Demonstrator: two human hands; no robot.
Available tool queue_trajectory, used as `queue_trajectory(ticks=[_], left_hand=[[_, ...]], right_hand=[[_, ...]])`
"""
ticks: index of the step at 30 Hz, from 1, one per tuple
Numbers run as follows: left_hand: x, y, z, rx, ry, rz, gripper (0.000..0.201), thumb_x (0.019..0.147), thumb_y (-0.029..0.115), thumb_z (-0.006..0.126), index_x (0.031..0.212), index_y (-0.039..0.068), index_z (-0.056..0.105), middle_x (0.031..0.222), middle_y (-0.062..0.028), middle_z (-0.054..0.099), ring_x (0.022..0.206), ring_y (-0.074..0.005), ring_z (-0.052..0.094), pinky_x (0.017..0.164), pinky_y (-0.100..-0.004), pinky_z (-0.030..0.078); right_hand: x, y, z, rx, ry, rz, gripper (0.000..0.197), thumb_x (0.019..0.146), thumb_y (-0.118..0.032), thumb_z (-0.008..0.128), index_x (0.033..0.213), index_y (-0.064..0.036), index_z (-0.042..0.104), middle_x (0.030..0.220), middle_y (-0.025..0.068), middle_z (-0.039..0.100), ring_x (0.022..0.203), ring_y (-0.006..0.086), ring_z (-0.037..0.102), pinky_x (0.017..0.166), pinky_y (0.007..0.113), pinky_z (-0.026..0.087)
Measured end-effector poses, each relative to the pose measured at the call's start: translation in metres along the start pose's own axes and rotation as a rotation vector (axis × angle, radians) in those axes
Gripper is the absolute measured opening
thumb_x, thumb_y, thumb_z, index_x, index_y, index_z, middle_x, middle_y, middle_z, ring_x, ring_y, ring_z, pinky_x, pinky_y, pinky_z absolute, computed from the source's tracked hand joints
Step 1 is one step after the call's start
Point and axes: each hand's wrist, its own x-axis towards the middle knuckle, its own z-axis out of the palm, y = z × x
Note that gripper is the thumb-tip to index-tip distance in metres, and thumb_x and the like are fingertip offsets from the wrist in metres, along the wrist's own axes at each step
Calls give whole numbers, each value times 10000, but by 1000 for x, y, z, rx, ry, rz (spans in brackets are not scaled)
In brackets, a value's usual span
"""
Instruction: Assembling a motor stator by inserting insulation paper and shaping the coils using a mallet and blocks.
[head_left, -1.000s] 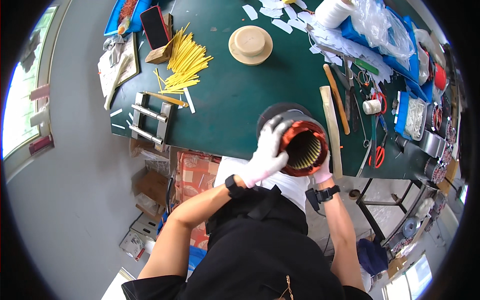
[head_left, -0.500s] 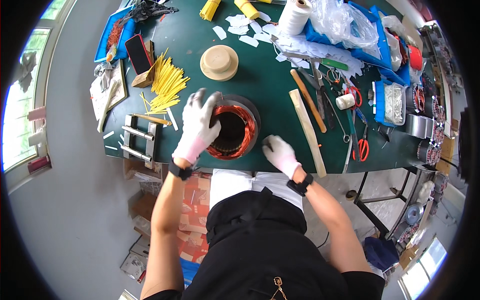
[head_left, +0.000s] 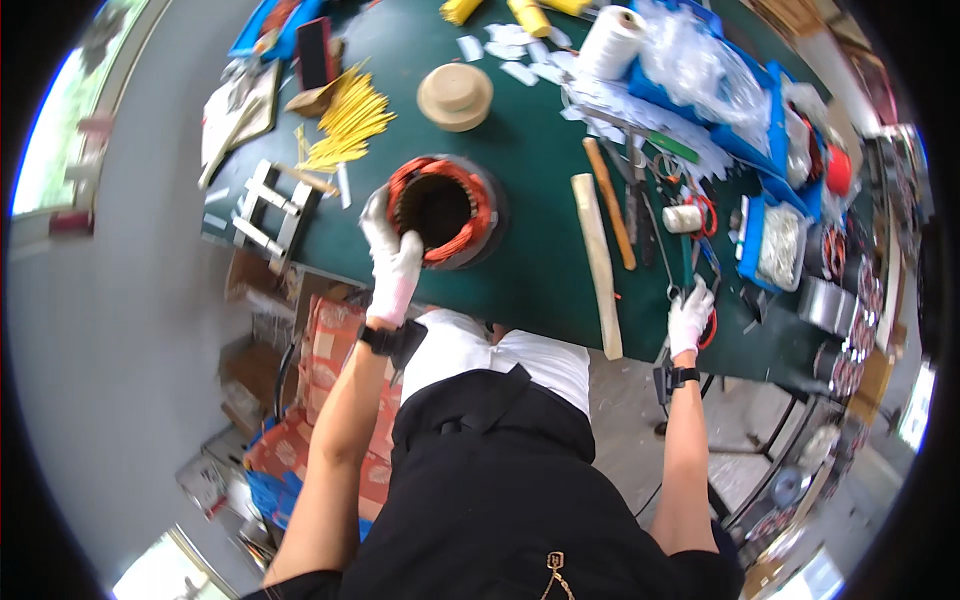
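A motor stator [head_left: 470, 235] with orange-red copper windings round a dark bore stands on the green table. My left hand [head_left: 393, 255], in a white glove, is at its near left rim, thumb and fingers curved round the winding edge. Farther right, my gloved right hand [head_left: 688, 318] lies over the tools at the table's front edge, its fingers apart. Red-handled scissors [head_left: 711, 330] show partly beside it, the rest hidden under the glove. A green-handled tool [head_left: 688, 258] lies just beyond the fingertips.
A beige round block [head_left: 455, 97] stands behind the stator. Yellow strips [head_left: 350, 120] and a metal frame [head_left: 268, 208] lie left. A pale wooden stick [head_left: 597, 265] and a brown one [head_left: 610, 205] lie between my hands. A white thread spool [head_left: 612, 42] and blue bins [head_left: 770, 235] stand right.
My right hand has moved right, from beside the stator to the tools. My left hand has come down onto the stator's rim. The whole view has turned and shifted slightly.
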Motion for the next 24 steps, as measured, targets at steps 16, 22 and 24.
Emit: queue_trajectory(ticks=[16, 22, 24], left_hand=[[-6, 9, 5, -43, 60, -45, 285, 802, 81, 581, 1087, 85, 567, 1405, -272, 314, 1288, -422, 358, 1074, -468, 314], [7, -9, -3, 22, 55, 89, 216, 834, 73, 510, 1037, 64, 585, 1340, -271, 443, 1241, -427, 415, 1061, -475, 328], [9, 8, 12, -108, 91, 51, 240, 824, 75, 514, 1051, 63, 589, 1358, -270, 429, 1241, -427, 417, 1064, -474, 325]], right_hand=[[92, -182, -210, 835, -842, -228, 533, 963, -451, 500, 1300, -44, 428, 621, -6, 460, 516, 85, 494, 464, 242, 402], [147, -305, -182, 226, -1223, -532, 236, 959, -306, 514, 973, -70, 514, 608, -51, 427, 473, 59, 425, 427, 229, 351], [184, -321, -236, 397, -997, -554, 267, 970, -332, 497, 925, -71, 529, 620, -63, 432, 485, 50, 432, 428, 226, 355]])
